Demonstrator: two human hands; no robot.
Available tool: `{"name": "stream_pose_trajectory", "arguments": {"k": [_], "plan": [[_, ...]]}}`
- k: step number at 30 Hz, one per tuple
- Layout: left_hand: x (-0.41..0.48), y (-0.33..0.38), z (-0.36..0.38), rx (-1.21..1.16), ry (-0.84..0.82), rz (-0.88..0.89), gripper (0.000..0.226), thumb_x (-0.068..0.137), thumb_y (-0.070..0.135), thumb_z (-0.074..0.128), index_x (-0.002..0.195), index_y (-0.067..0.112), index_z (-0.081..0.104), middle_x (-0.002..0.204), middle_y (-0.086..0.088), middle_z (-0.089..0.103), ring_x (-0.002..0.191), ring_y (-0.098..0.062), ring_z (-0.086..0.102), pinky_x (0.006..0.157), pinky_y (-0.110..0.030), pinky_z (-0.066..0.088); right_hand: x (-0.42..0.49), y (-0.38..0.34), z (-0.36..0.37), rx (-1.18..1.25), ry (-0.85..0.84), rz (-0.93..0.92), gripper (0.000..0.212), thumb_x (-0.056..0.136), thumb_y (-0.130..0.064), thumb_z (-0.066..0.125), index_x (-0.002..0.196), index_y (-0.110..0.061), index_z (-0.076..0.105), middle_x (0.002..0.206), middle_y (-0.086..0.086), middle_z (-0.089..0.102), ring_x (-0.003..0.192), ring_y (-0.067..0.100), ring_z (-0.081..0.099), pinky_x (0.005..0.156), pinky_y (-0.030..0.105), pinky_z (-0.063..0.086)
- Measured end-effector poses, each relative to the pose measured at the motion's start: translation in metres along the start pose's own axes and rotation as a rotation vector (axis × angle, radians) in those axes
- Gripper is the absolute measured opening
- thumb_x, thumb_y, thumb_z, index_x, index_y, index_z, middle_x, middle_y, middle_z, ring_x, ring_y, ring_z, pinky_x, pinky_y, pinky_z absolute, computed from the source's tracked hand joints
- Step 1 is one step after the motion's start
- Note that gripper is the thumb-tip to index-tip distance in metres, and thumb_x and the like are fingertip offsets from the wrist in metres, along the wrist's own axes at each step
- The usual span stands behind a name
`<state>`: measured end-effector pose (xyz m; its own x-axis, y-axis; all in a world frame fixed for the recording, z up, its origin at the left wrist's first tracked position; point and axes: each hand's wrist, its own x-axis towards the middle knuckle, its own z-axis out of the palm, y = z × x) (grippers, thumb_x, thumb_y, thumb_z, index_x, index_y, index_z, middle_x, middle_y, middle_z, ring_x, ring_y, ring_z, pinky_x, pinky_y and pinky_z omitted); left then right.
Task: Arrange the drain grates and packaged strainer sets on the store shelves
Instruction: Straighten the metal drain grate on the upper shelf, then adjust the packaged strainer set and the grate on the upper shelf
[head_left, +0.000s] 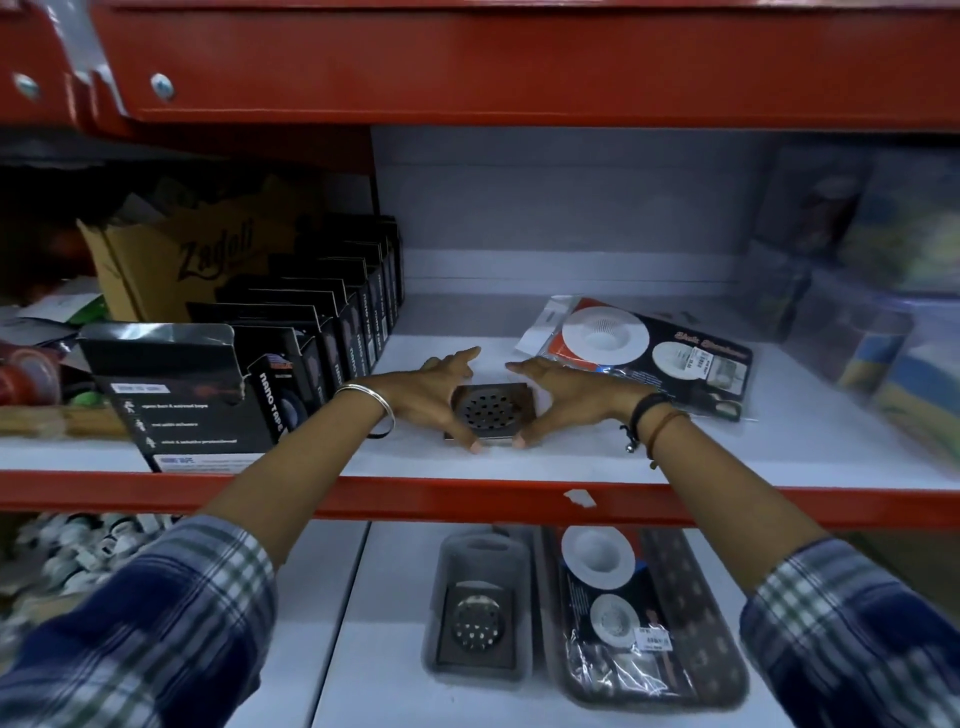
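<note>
A square metal drain grate (491, 410) lies flat on the white middle shelf (597, 457). My left hand (434, 387) and my right hand (563, 392) flank it, thumbs touching its front corners and fingers spread past its sides. A packaged strainer set (644, 353) with white round strainers lies flat just right of my right hand. On the lower shelf a second drain grate (478, 621) rests in a grey tray (434, 613), and another packaged strainer set (613, 608) lies in a dark tray (696, 608) beside it.
A row of black tape boxes (332, 322) stands left of the grate, with a brown carton (197, 260) behind. Clear-wrapped goods (872, 322) fill the right end. The red upper shelf beam (519, 62) hangs overhead; the red front rail (467, 501) runs under my forearms.
</note>
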<state>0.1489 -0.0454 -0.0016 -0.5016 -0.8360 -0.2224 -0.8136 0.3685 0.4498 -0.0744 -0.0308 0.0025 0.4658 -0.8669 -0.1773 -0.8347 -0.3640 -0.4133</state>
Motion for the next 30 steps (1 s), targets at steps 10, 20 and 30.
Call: {"name": "stream_pose_trajectory", "arguments": {"k": [10,20,30], "plan": [[0.065,0.130,0.046,-0.505,0.326,0.125,0.042,0.085,0.014,0.059,0.126,0.013,0.051,0.126,-0.004,0.057,0.116,-0.023,0.054,0.095,-0.027,0.043,-0.048,0.127,-0.077,-0.018,0.630,0.305,0.053,0.089,-0.028,0.059,0.134,-0.004,0.044,0.142,0.019,0.045,0.128,0.034,0.045,0.108,0.039,0.035],[0.123,0.157,0.075,-0.921,0.618,-0.286,0.064,0.071,0.019,0.068,0.129,0.009,0.044,0.132,-0.012,0.056,0.124,-0.033,0.050,0.107,-0.047,0.042,-0.058,0.176,-0.083,0.231,0.492,0.452,0.020,0.088,-0.018,0.057,0.069,-0.013,0.057,0.123,0.015,0.061,0.077,0.016,0.058,0.061,0.023,0.039],[0.148,0.162,0.039,-0.600,0.513,-0.250,0.080,0.086,0.003,0.057,0.147,0.000,0.005,0.140,-0.023,0.046,0.133,-0.038,0.039,0.111,-0.042,0.036,-0.070,0.160,-0.050,0.262,0.562,0.612,0.030,0.090,-0.035,0.049,0.087,-0.005,0.052,0.109,0.022,0.057,0.102,0.033,0.054,0.081,0.034,0.046]]}}
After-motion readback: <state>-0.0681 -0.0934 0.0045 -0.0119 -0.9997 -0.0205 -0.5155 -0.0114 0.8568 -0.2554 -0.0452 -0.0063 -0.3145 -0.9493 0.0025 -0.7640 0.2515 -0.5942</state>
